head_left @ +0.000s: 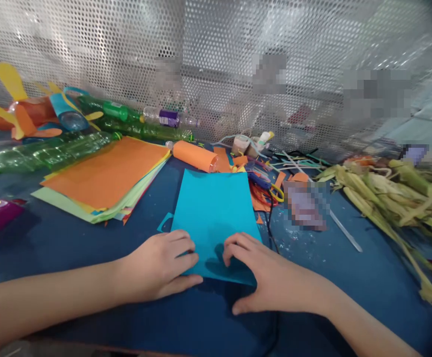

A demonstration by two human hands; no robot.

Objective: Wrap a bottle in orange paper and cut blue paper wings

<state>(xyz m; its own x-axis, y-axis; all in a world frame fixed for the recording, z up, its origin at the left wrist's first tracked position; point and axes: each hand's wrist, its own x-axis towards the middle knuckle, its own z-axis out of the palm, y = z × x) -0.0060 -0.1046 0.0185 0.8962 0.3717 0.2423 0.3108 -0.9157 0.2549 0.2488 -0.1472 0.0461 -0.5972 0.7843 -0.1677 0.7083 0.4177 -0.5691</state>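
A blue sheet of paper (216, 213) lies on the dark blue table, its near edge between my two hands. My left hand (163, 263) rests at the sheet's lower left corner, fingers curled over its edge and thumb stretched along the near side. Over the lower right part of the sheet is my right hand (256, 272), its fingers bent, its thumb spread apart, with nothing between them. A small blue paper scrap (165, 222) sits just left of the sheet.
Left lies a stack of coloured paper (107, 173) beside green bottles (52, 151). An orange-wrapped bottle (195, 156) sits behind the sheet. Scissors (264, 184), scraps, a black cable and a clear stick (344, 230) are right, with dry husks (390, 213) beyond. A perforated metal screen stands behind.
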